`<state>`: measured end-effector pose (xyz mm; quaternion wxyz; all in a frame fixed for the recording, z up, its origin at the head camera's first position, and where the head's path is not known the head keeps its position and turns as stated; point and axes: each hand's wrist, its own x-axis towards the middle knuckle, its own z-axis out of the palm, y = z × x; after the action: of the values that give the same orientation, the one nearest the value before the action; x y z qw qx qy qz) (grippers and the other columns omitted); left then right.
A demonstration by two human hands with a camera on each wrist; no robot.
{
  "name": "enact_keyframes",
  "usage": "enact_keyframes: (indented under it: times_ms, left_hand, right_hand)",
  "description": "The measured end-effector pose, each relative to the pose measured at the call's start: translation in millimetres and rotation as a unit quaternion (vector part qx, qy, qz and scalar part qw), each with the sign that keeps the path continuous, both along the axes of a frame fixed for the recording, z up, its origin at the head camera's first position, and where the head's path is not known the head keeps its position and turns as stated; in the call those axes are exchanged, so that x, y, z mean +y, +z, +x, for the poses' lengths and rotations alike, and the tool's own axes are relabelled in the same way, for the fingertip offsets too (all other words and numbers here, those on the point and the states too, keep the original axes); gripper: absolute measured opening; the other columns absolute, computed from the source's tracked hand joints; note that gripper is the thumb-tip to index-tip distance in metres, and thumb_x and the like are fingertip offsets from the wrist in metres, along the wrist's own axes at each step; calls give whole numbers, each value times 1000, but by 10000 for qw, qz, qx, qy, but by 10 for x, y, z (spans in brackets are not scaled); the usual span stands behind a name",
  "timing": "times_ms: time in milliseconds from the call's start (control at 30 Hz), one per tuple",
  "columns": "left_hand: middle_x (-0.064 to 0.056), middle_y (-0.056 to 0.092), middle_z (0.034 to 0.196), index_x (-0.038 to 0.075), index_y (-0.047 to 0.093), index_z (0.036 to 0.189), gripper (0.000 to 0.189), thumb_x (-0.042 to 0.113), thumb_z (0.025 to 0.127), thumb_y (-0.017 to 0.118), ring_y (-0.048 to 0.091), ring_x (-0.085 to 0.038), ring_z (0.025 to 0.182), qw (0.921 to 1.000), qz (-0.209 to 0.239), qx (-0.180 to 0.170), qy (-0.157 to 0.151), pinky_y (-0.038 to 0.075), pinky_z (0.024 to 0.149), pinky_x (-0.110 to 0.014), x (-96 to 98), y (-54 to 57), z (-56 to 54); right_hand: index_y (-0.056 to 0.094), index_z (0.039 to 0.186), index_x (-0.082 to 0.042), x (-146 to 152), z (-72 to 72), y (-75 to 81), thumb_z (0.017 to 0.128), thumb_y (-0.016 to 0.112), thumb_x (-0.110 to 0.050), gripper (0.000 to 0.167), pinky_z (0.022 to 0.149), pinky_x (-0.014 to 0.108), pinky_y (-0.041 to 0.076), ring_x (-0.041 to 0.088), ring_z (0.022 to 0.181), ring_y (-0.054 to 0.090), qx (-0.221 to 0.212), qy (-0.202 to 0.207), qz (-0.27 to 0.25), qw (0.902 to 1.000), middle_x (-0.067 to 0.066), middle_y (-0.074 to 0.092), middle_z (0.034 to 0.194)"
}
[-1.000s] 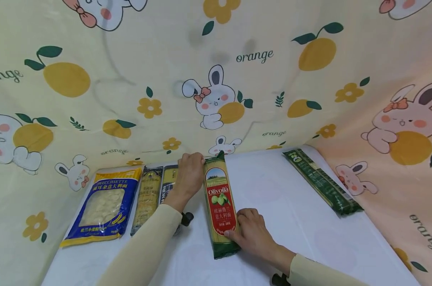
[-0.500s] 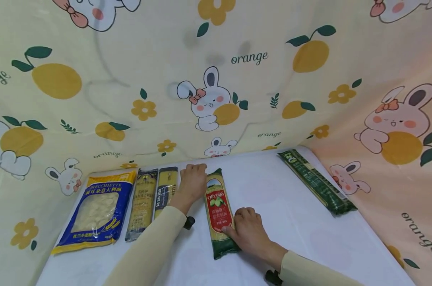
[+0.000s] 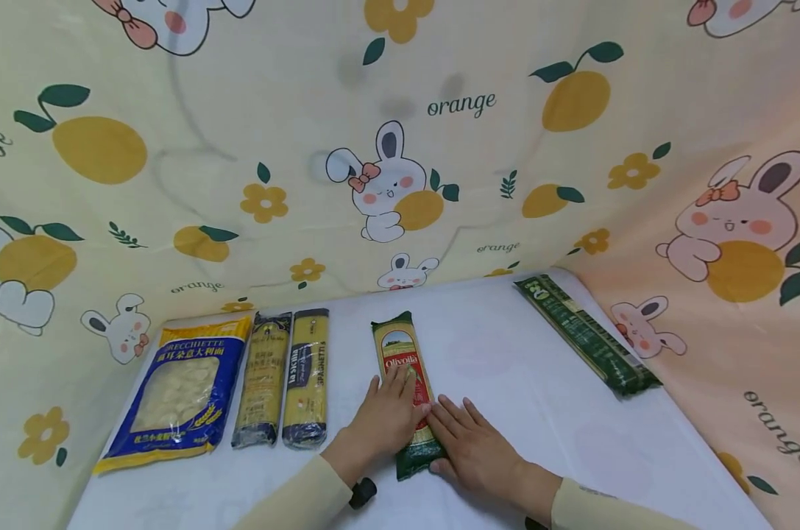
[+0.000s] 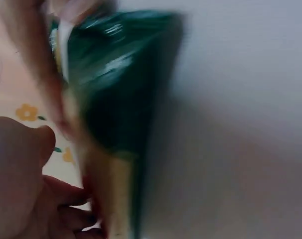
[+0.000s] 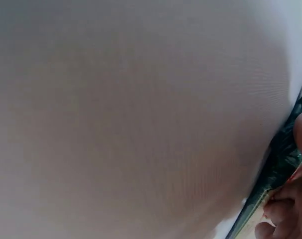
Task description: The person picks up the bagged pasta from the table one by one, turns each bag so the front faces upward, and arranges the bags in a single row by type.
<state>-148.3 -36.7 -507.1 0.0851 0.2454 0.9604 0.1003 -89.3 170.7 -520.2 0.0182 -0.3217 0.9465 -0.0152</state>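
Observation:
A green-ended pack of spaghetti with a red Olivoilà label (image 3: 400,340) lies face up on the white table, in the middle of the head view. Across its middle rests my left hand (image 3: 388,416), fingers extended over the label. My right hand (image 3: 475,449) lies along the pack's lower right edge, fingers stretched out and touching its side. The left wrist view is blurred, with the pack's green end (image 4: 116,69) near my left palm (image 4: 16,174). In the right wrist view, the pack (image 5: 280,159) shows at the right edge beside my fingers (image 5: 283,211).
To the left lie a blue and yellow orecchiette bag (image 3: 177,390), a darker pasta pack (image 3: 263,379) and a La Sicilia spaghetti pack (image 3: 307,379), side by side. A green pack (image 3: 588,335) lies slanted near the right table edge. Patterned cloth (image 3: 274,96) hangs behind.
My left hand has come down from the pack's far end onto its middle, uncovering the La Sicilia pack. My right hand has let go its thumb grip and flattened along the side.

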Motion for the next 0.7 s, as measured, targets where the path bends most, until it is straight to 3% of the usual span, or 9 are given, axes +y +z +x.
enact_keyframes:
  times_ms: [133, 267, 533, 700]
  left_hand:
    - [-19, 29, 172, 2, 36, 163, 72, 52, 112, 38, 23, -35, 162, 9996, -179, 224, -9, 23, 127, -62, -40, -89, 31]
    - [-16, 28, 173, 4, 35, 164, 69, 50, 113, 37, 21, -33, 162, 9982, -380, 465, 74, 16, 128, -64, -155, -149, -54]
    - [-12, 26, 174, 7, 34, 165, 65, 47, 114, 38, 21, -30, 163, 9959, -634, 549, 329, 8, 129, -66, -519, -146, -253]
    - [-12, 30, 173, 8, 36, 164, 63, 45, 113, 40, 24, -30, 162, 9953, -703, 525, 413, 7, 128, -67, -719, -135, -307]
  right_hand:
    - [44, 160, -6, -72, -35, -25, 108, 48, -57, 73, 125, 55, 32, 28, 158, 35, 71, 129, 70, 9999, 9, 43, 167]
    - [42, 162, -8, -221, -142, -44, 108, 47, -56, 73, 126, 54, 30, 27, 159, 33, 6, 116, 99, 9999, 7, 41, 168]
    - [34, 166, -11, -639, -378, -91, 110, 42, -56, 73, 129, 53, 26, 25, 161, 28, -37, 114, 234, 9997, 5, 35, 171]
    - [29, 168, -12, -852, -426, -84, 110, 38, -57, 73, 130, 52, 23, 24, 162, 24, -212, 89, 179, 9996, 5, 31, 173]
